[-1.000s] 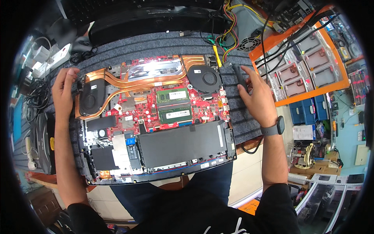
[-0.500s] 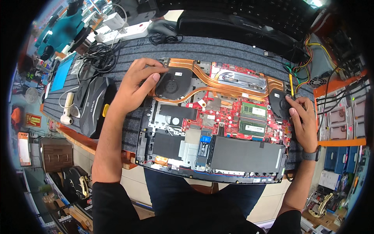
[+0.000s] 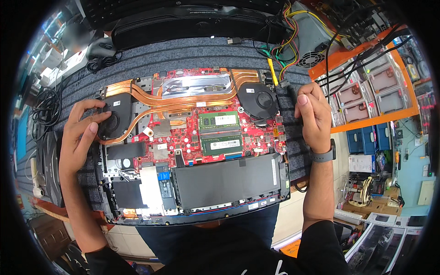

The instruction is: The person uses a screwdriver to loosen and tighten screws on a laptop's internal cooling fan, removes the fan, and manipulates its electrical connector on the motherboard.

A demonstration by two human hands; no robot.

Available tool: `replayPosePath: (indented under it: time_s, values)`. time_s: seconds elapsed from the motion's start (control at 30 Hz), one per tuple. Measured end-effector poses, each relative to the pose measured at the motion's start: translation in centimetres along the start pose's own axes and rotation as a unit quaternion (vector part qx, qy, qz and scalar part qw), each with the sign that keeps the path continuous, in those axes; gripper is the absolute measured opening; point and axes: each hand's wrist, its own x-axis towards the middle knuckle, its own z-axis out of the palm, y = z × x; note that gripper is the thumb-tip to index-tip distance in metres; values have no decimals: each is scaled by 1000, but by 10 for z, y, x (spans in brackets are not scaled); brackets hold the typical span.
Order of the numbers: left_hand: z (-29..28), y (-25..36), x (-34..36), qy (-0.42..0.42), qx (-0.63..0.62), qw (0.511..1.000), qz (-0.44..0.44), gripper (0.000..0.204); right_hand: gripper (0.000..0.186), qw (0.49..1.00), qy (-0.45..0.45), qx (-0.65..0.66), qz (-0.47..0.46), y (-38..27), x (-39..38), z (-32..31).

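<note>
An opened laptop [image 3: 192,146] lies bottom-up on a grey mat [image 3: 183,55], showing a red circuit board, copper heat pipes, two green memory sticks [image 3: 220,133] and a large black battery [image 3: 224,181]. My left hand [image 3: 80,135] rests on the laptop's left edge, fingers and thumb on the left black fan [image 3: 114,121]. My right hand [image 3: 314,117] lies at the laptop's right edge beside the right fan [image 3: 259,98], fingers curled round a thin dark tool or cable end; what it is I cannot make out. A dark band sits on that wrist.
A black monitor base or keyboard [image 3: 192,20] lies behind the mat. Coloured wires and a grey power supply [image 3: 307,41] sit at the back right. Orange shelves with part boxes [image 3: 366,91] stand on the right. Black cables and a dark case [image 3: 46,165] lie to the left.
My head has swung back so the laptop sits centred. My left hand slid down onto the left fan's edge. My right hand stays at the laptop's right edge.
</note>
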Motion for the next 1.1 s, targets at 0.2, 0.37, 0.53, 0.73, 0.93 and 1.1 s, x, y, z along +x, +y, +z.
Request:
replayPosePath:
  time_s: [0.2,0.37,0.53,0.73,0.93,1.1]
  values:
    - [-4,2,-2,-9,-25,1000,-4,44,37,1000,10,11,2,6,-2,3]
    - [-6,-3,-7,-13,-7,1000,21,40,37,998,-15,-40,-37,1,0,8]
    - [-6,-8,-7,27,-96,995,12,37,36,1000,-13,-14,-15,3,-5,3]
    - [-10,-15,-13,119,-93,987,63,37,34,1000,-19,-7,-11,1,-3,8]
    - [-9,-11,-10,112,-70,989,68,37,35,1000,-18,-13,-20,2,-3,6]
    - [-10,-11,-9,102,-57,991,67,37,37,999,-20,-31,-23,1,-3,7]
